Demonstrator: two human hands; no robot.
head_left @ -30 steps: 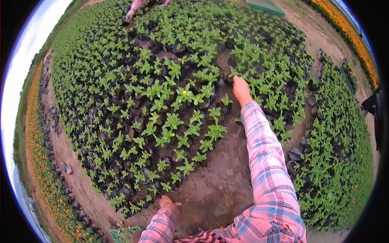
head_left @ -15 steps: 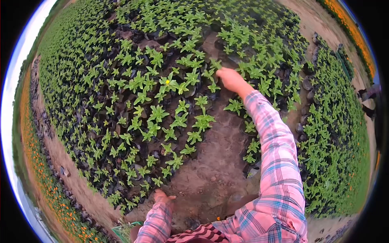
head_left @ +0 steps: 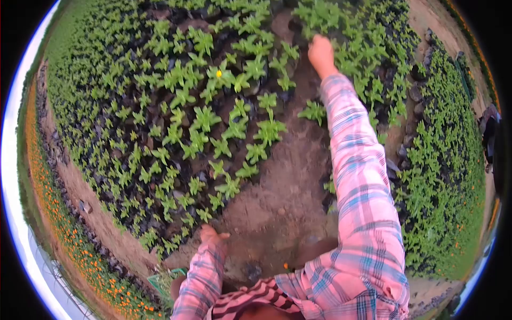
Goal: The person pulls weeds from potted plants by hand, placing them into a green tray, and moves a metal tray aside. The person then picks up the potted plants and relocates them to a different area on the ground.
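My right hand [head_left: 321, 53] is stretched far forward over the bed, its fingers curled closed beside leafy green seedlings [head_left: 320, 16]. What the fingers hold, if anything, is hidden. Low on the left, my left hand [head_left: 212, 235] is at the near corner of the seedling block, close to a small seedling [head_left: 204, 215]. Its thumb sticks out to the right, apart from the fingers, and I see nothing in it. The seedlings stand close together in black bags. One plant bears a yellow flower [head_left: 218, 73].
A strip of bare brown soil [head_left: 282, 186] runs between the blocks of plants. Another dense bed [head_left: 442, 213] lies to the right. Orange flowers [head_left: 90, 277] line the far left. Near my left arm is a green crate [head_left: 162, 282]. Someone in dark clothing [head_left: 489, 133] is at the right edge.
My right hand has moved forward and a little to the right, away from the seedling it was beside. The view has shifted; my left hand stays by the block's corner.
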